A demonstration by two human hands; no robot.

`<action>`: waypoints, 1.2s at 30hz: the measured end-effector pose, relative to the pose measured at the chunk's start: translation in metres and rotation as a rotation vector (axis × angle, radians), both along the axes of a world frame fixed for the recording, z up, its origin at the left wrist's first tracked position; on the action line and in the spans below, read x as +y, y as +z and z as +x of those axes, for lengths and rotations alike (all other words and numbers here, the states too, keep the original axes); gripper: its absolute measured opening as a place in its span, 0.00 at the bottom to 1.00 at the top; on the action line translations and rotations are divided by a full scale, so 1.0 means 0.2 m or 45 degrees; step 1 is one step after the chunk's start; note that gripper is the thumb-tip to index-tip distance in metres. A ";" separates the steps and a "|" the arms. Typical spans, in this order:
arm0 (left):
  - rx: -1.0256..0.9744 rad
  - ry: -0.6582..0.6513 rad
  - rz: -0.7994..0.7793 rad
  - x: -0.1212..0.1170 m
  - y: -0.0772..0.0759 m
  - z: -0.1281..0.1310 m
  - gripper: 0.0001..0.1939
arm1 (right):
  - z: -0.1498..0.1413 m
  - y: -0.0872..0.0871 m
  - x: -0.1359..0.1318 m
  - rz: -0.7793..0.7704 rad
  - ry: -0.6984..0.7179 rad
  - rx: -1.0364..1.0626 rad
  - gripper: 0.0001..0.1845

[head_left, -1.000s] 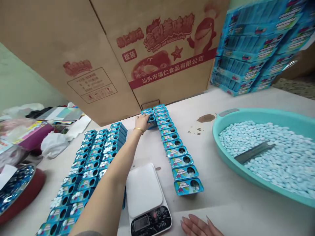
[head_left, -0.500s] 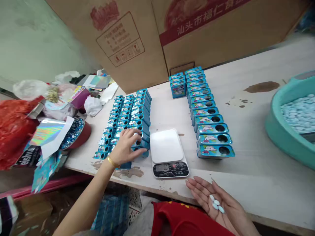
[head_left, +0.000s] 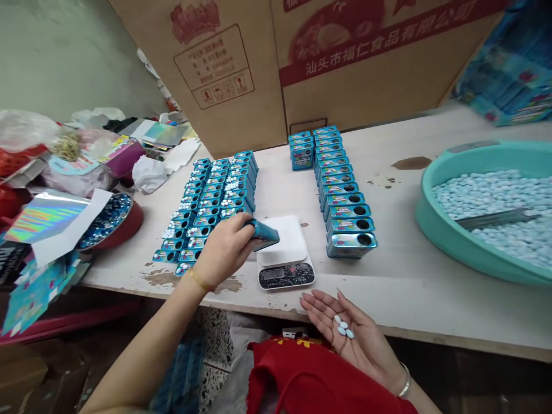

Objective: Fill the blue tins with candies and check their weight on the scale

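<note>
My left hand (head_left: 226,247) is closed around a small blue candy tin (head_left: 266,234), tilted just above the white plate of the kitchen scale (head_left: 293,247). Pale blue oval candies (head_left: 342,329), several of them, rest in my right hand (head_left: 360,345), which is palm up with its fingers stretched out, near the table's front edge. To the left of the scale stand rows of blue tins (head_left: 207,204), many with white or pale candies lying on top. Another row of tins (head_left: 347,211) with dark round holes in their tops runs along the scale's right side.
A turquoise basin (head_left: 425,213) of pale blue candies, with a metal scoop (head_left: 495,218) in it, stands on the right. Large cardboard boxes (head_left: 241,126) line the back. A red bowl (head_left: 129,227) and heaped bags and papers are at left.
My left hand came back from the far tins to the left rows, then lifted a tin rightward over the scale. My right hand stays low, palm up with candies. The view tilted down and left.
</note>
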State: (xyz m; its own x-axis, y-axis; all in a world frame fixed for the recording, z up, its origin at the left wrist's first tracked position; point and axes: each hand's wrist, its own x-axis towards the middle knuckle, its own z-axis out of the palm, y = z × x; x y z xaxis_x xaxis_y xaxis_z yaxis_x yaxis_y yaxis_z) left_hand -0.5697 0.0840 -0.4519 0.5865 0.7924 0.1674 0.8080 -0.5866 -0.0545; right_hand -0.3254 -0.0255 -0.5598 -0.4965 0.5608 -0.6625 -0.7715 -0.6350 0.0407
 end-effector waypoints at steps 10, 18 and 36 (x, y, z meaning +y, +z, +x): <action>0.224 -0.143 -0.158 0.27 -0.14 0.21 0.10 | 0.01 0.03 0.01 0.028 -0.080 -0.066 0.18; -0.157 -0.445 -0.358 -0.19 -0.16 0.44 0.14 | -0.02 0.03 0.05 0.045 -0.099 -0.034 0.22; -0.090 -0.309 -0.548 -0.37 -0.49 0.52 0.07 | -0.08 -0.03 0.04 0.095 -0.059 0.037 0.15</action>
State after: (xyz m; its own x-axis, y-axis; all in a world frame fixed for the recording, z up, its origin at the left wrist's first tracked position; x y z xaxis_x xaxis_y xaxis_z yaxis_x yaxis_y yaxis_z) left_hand -0.4660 0.0102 -0.5498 0.7616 0.6404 -0.0993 0.6386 -0.7153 0.2837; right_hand -0.3416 -0.0170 -0.5667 -0.4874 0.6306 -0.6039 -0.7992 -0.6008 0.0176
